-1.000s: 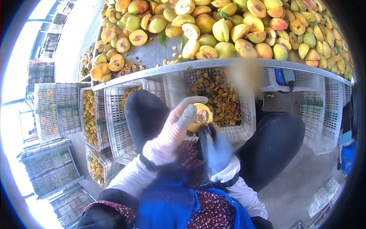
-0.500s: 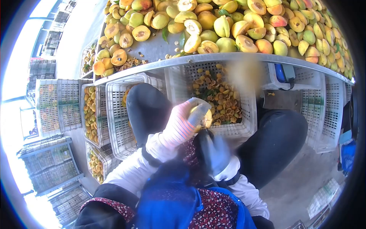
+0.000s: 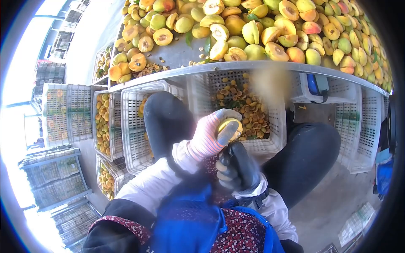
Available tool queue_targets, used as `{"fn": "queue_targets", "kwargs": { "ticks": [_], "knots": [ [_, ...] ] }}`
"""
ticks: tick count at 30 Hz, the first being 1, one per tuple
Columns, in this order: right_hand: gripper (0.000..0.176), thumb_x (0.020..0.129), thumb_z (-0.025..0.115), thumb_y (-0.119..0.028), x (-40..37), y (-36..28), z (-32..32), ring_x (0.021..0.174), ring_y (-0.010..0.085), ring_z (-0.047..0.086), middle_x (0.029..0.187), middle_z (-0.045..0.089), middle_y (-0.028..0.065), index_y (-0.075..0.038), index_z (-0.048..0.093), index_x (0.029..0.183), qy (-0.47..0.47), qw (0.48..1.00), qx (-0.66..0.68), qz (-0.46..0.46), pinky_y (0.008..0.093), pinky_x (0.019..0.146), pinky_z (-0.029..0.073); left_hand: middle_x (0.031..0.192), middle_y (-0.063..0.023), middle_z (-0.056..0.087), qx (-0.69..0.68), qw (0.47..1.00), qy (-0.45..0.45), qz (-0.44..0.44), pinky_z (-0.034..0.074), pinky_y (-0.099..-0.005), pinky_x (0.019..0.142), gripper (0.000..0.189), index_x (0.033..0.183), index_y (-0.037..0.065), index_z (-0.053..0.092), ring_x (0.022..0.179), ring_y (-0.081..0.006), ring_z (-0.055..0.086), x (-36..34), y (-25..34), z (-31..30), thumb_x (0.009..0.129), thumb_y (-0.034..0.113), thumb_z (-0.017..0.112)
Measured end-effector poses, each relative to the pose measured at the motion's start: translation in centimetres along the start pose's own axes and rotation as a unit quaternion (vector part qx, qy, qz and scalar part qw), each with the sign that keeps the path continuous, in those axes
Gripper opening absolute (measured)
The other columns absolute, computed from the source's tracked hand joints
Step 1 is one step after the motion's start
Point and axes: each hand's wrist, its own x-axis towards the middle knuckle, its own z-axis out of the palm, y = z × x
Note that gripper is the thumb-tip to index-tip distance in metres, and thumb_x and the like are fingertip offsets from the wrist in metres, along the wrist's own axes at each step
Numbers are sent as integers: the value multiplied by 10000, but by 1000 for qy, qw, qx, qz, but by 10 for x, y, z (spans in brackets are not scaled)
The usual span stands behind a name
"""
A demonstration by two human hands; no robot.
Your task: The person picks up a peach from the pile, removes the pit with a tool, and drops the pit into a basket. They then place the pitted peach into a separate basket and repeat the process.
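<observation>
Near a shiny metal table (image 3: 236,65) piled with yellow-orange fruit halves (image 3: 288,10), the pink-striped gloved left hand (image 3: 211,135) pinches one round yellow fruit (image 3: 238,129) just beside the black-gloved right hand (image 3: 241,166), curled up, insides hidden, so holding steady should help.

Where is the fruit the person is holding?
The fruit is near the middle of the head view, in the left hand, just above the right hand.
</observation>
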Motion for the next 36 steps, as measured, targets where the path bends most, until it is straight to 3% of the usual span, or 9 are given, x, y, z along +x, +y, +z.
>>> {"fn": "queue_targets", "kwargs": {
  "ticks": [5, 12, 18, 23, 25, 27, 28, 30, 36],
  "knots": [
    [459, 946, 424, -526, -1, 2, 0, 404, 74, 266, 548, 319, -28, -91, 466, 807, 87, 994, -71, 18, 238, 377, 179, 821, -50, 624, -182, 957, -91, -207, 469, -235, 683, 351, 1044, -6, 594, 734, -98, 578, 4, -9, -9, 931, 325, 563],
    [469, 939, 396, -555, 7, 6, -14, 396, 79, 341, 546, 393, -9, -98, 491, 893, -163, 971, 150, 91, 220, 342, 272, 849, -39, 632, -105, 991, -36, -76, 471, -238, 709, 378, 1056, 19, 605, 764, -91, 586, -6, 6, -4, 930, 372, 558],
    [472, 945, 411, -541, 14, -1, -8, 387, 53, 373, 556, 414, -18, -80, 511, 965, -334, 923, 187, 25, 190, 321, 322, 853, -78, 642, -522, 788, 203, -256, 506, -261, 665, 385, 1003, 66, 607, 761, -172, 618, -10, -13, 24, 911, 434, 536],
    [488, 969, 357, -526, 16, 5, -34, 428, 59, 308, 594, 377, -23, -77, 545, 945, -187, 964, 189, 8, 214, 368, 270, 942, -80, 645, -136, 907, 396, 39, 540, -316, 737, 347, 1053, 38, 613, 842, -183, 642, -33, 15, -99, 923, 356, 558],
    [525, 962, 338, -543, 16, 2, -28, 391, 78, 327, 629, 425, 2, -66, 555, 940, -190, 972, 137, 5, 221, 318, 268, 902, -118, 679, 413, 871, 258, -63, 505, -301, 720, 315, 1030, 22, 638, 830, -174, 651, -40, 38, -175, 900, 305, 595],
    [524, 956, 358, -546, 16, 0, -22, 356, 84, 319, 594, 433, 6, -62, 551, 897, -147, 982, 119, 14, 216, 285, 246, 869, -142, 681, 609, 761, 101, -197, 498, -330, 724, 305, 964, 51, 676, 793, -244, 657, -33, 52, -206, 867, 336, 622],
    [499, 958, 373, -535, 18, -1, -21, 375, 82, 318, 583, 415, -3, -75, 556, 900, -114, 990, 82, 4, 216, 306, 247, 884, -152, 680, 665, 705, 49, -239, 500, -361, 721, 336, 939, 70, 694, 796, -292, 659, -19, 64, -210, 856, 388, 623],
    [447, 962, 402, -513, 20, -1, -19, 411, 76, 315, 560, 378, -20, -101, 565, 907, -41, 999, 8, -16, 216, 350, 249, 871, -153, 680, 494, 851, 157, -81, 504, -365, 752, 424, 859, 79, 712, 831, -287, 659, 22, 63, -218, 817, 492, 625],
    [448, 908, 477, -573, 33, 0, -43, 411, 87, 330, 553, 406, -29, -132, 551, 885, 67, 997, -16, -23, 235, 369, 260, 1064, -146, 655, 620, 735, 224, -160, 475, -318, 824, 512, 1152, 39, 585, 889, -258, 616, 201, -9, -242, 795, 389, 697]
  ]
}}
